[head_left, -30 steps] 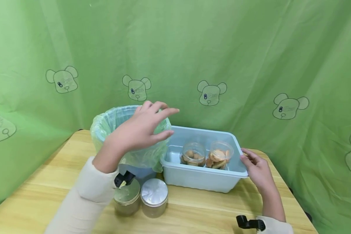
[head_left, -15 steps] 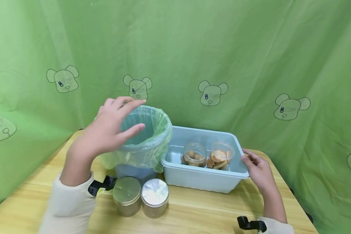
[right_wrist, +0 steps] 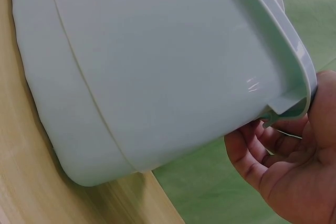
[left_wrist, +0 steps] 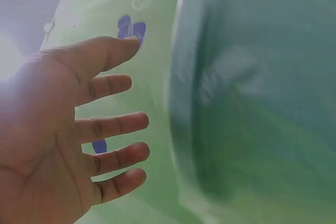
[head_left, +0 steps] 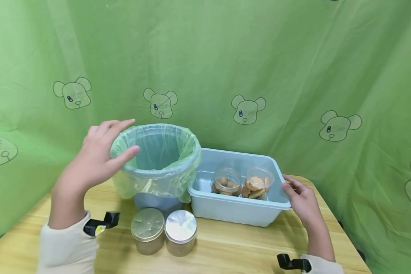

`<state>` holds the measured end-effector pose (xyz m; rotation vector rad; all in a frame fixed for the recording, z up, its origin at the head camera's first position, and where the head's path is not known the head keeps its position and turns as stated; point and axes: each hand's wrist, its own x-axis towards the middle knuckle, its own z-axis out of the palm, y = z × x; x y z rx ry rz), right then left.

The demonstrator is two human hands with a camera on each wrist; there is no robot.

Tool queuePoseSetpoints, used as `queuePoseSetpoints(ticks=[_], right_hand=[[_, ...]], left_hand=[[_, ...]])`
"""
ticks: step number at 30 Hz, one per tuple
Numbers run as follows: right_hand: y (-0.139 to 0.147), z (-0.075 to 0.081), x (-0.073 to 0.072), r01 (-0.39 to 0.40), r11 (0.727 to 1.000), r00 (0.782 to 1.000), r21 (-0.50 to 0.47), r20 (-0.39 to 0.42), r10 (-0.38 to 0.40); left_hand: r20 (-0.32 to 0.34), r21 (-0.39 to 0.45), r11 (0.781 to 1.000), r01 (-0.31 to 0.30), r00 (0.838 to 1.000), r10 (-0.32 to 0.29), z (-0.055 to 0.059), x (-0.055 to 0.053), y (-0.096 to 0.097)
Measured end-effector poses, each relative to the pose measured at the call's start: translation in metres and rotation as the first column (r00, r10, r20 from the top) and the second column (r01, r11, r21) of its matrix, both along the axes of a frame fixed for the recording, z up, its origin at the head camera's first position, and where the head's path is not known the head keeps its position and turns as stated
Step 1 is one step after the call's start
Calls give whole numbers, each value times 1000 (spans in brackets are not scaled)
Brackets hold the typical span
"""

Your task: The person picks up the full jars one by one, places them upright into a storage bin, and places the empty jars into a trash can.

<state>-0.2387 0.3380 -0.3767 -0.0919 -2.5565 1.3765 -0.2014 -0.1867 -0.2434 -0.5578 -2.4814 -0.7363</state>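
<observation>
My left hand point(head_left: 97, 152) hovers by the left rim of the trash bin point(head_left: 150, 173), fingers spread and holding nothing. A green plastic bag lines the bin and folds over its rim. In the left wrist view the same hand point(left_wrist: 68, 124) appears apart from the rim point(left_wrist: 184, 87). At the right end of a light blue plastic tub point(head_left: 233, 209), my right hand point(head_left: 303, 199) grips the rim. The right wrist view shows fingers point(right_wrist: 244, 156) curled beneath that rim. Inside the tub are two clear jars, one with round brown pieces point(head_left: 227, 182), the other with orange-brown snack pieces point(head_left: 257, 184).
Two lidded jars stand side by side in front of the bin: one with a dull lid point(head_left: 148, 224), one with a shiny silver lid point(head_left: 180, 227). Everything rests on a wooden table point(head_left: 226, 249). A green curtain point(head_left: 205, 57) hangs behind and at both sides.
My left hand has moved left from over the bin to its left rim, uncovering the bin's opening. My right hand and the tub have stayed in place.
</observation>
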Motion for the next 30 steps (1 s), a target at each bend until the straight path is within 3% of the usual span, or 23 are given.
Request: queuePoseSetpoints(ticks=[6, 11, 21, 25, 30], right_hand=[[-1, 0, 1, 6, 1000, 1000, 6, -2, -6], [-1, 0, 1, 5, 1000, 1000, 2, 3, -5], [-1, 1, 0, 7, 1000, 1000, -8, -4, -7], [0, 0, 0, 9, 1000, 1000, -9, -6, -10], [0, -1, -1, 13, 1000, 1000, -9, -3, -13]], left_hand=[[79, 90, 995, -29, 997, 22, -17, -10, -25], [146, 199, 979, -46, 989, 17, -36, -20, -44], [145, 321, 944, -72, 989, 26, -66, -33, -52], [167, 433, 893, -122, 985, 53, -73, -35, -48], [164, 593, 791, -151, 984, 65, -77, -38, -39]])
